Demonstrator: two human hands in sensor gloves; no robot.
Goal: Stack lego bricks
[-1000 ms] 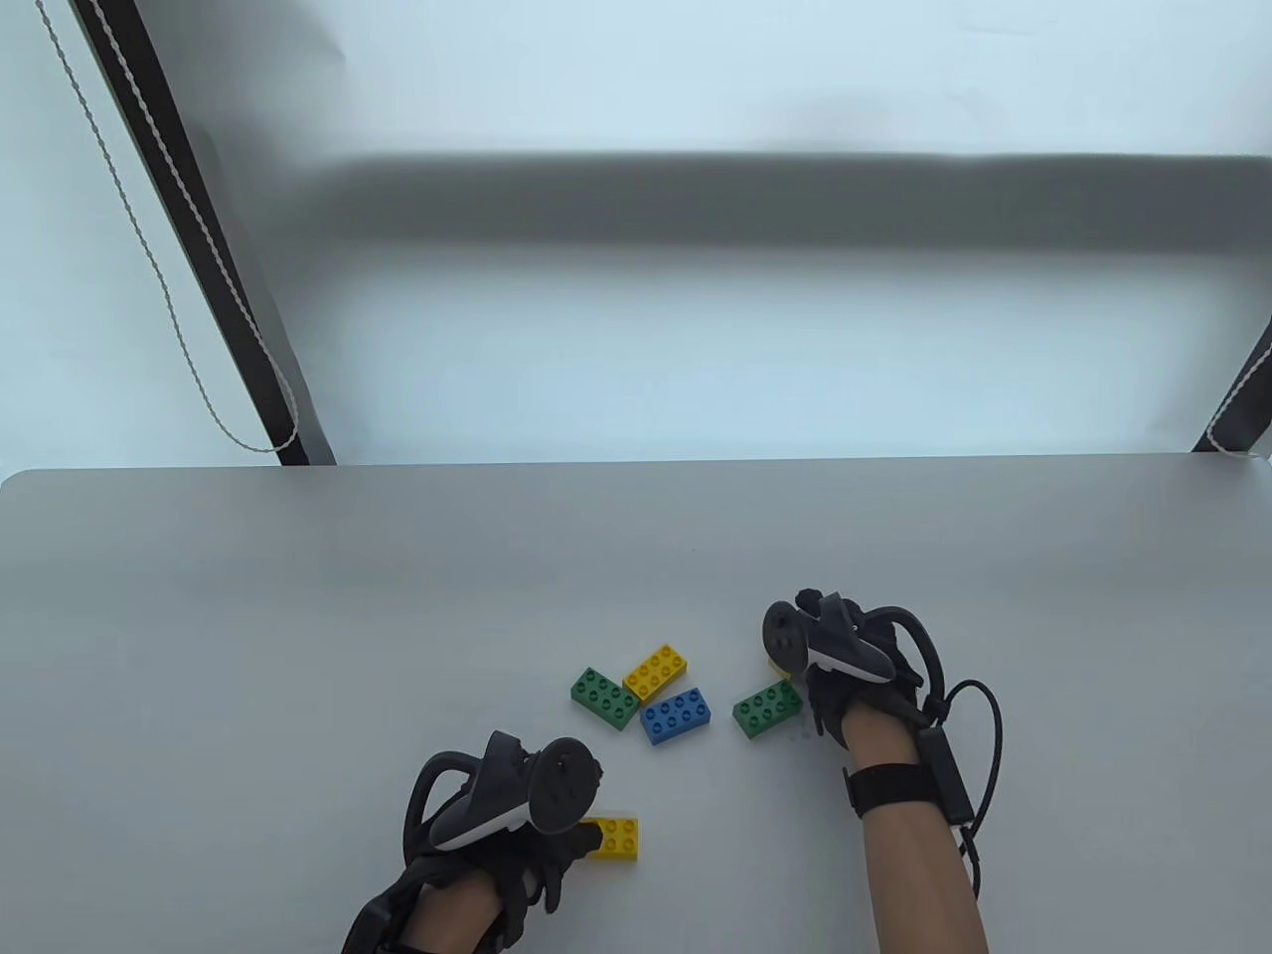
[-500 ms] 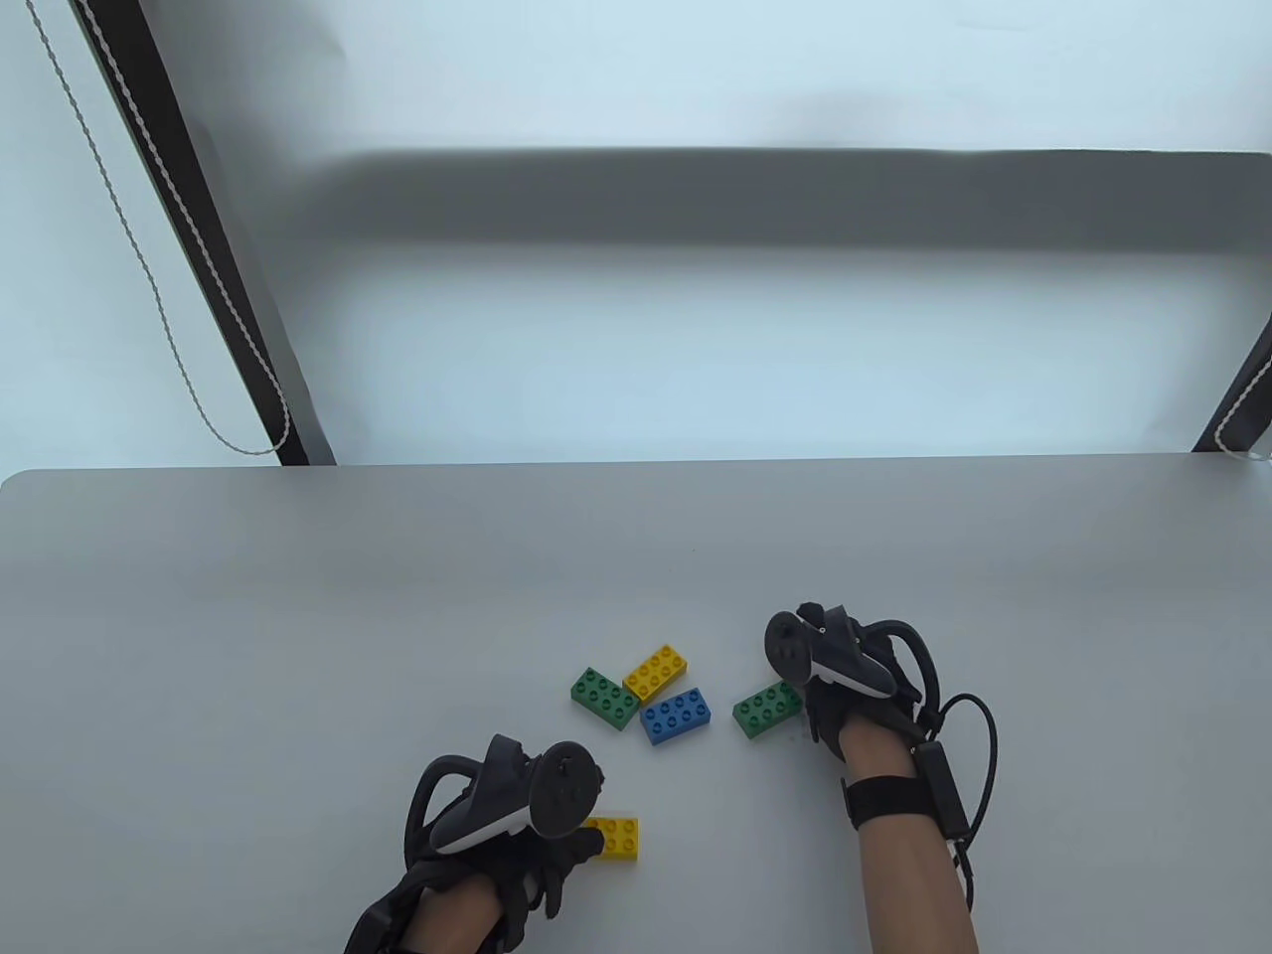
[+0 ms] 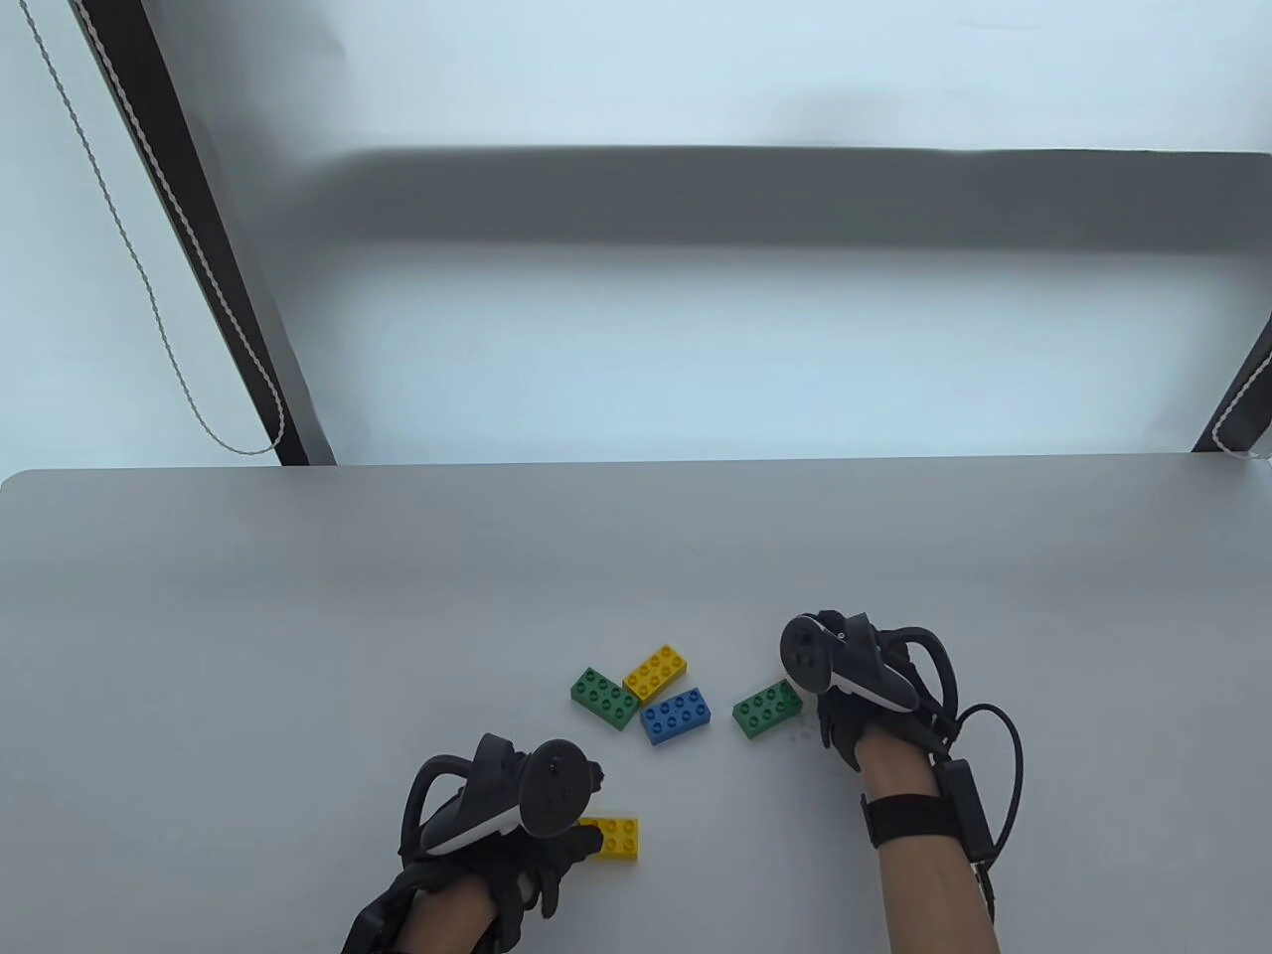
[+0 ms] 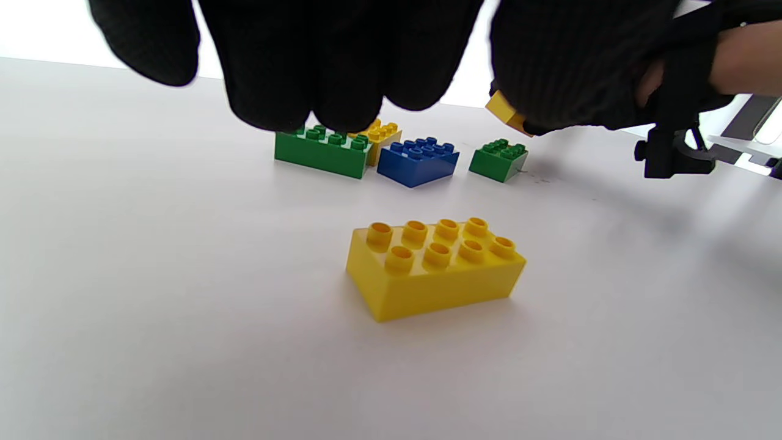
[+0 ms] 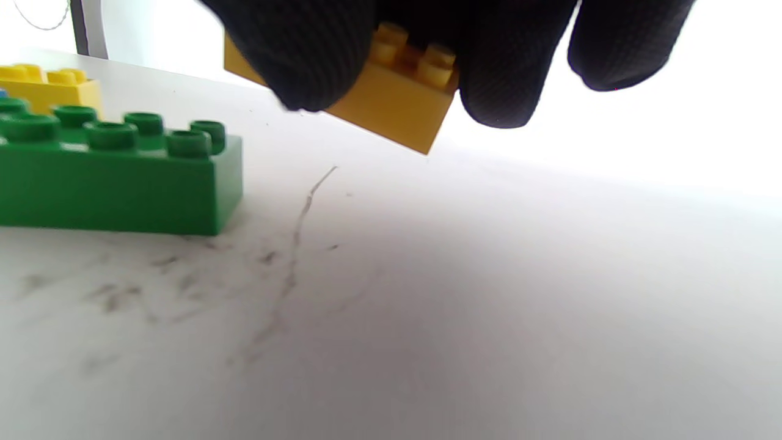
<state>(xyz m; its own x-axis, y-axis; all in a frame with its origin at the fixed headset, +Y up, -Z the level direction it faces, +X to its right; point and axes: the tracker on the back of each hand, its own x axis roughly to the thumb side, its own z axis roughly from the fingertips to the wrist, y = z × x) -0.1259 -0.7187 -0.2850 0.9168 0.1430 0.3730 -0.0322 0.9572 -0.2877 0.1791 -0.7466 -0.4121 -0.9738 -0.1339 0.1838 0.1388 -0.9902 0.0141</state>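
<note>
The right hand (image 3: pixel 845 696) pinches a yellow brick (image 5: pixel 391 91) between gloved fingers (image 5: pixel 305 55), lifted clear of the tabletop (image 3: pixel 298 596) and tilted. Most of it is hidden: the fingers cover its upper left part in the right wrist view, only a corner shows in the left wrist view, and the table view hides it wholly under the tracker. At 9 o'clock of this hand, just beside it, lies a green brick (image 3: pixel 767 710) with two rows of four studs; faint grey scuffs mark the tabletop beside it.

The left hand (image 3: pixel 497 825) hangs above a second yellow brick (image 4: pixel 435 266), its fingertips (image 4: pixel 293 79) bunched close and clear of the studs in the left wrist view (from above, the tracker and glove cover the brick's left end, so I cannot tell whether the hand touches it there). That brick lies flat, eight studs up, at 3 o'clock of the hand.

At 12 to 1 o'clock from the left hand sits a cluster of three: a longer green brick (image 3: pixel 605 698), a yellow one (image 3: pixel 657 673) touching it, and a blue brick (image 3: pixel 676 715) in front. The green's studs are partly cut off by fingertips in the left wrist view.
</note>
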